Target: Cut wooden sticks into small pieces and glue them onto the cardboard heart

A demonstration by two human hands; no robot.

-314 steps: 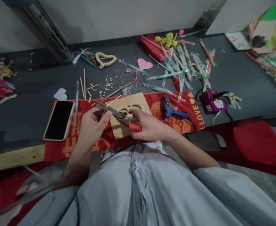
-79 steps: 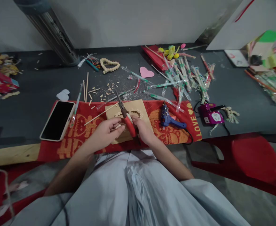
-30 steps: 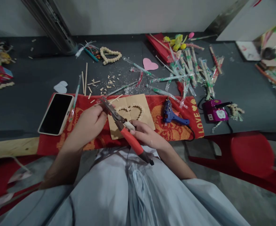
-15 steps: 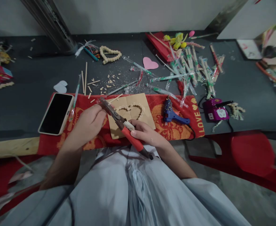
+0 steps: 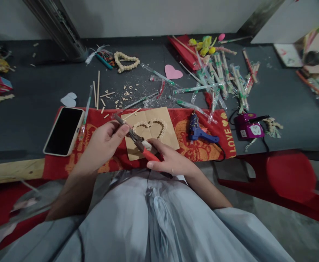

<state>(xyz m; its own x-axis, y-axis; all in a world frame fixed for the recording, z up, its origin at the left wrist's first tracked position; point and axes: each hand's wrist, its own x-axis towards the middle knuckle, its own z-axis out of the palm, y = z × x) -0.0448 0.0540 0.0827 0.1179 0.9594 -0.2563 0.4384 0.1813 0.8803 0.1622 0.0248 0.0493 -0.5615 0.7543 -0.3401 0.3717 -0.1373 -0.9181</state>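
Holding pliers [image 5: 138, 142] over card [image 5: 132, 152], right hand [image 5: 176, 160] curls fingers round red handle [image 5: 149, 155]; left hand [image 5: 102, 143] bends fingers at pliers' tips, cannot tell if pinching anything. Heart outline [image 5: 163, 127] lies on card. Squeezing seems to need fingertips clear.

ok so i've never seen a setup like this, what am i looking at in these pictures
There is no robot: these are a person's two bare hands. Every picture comes from one head-worn camera looking forward and down.

The right hand holds pliers with red on the handles. The left hand is at their tips; anything pinched there is too small to tell.

A red towel bears a brown sheet with a heart outline and a blue glue gun. Beyond, the dark table holds wooden stick pieces, a pink heart and a cream heart frame.
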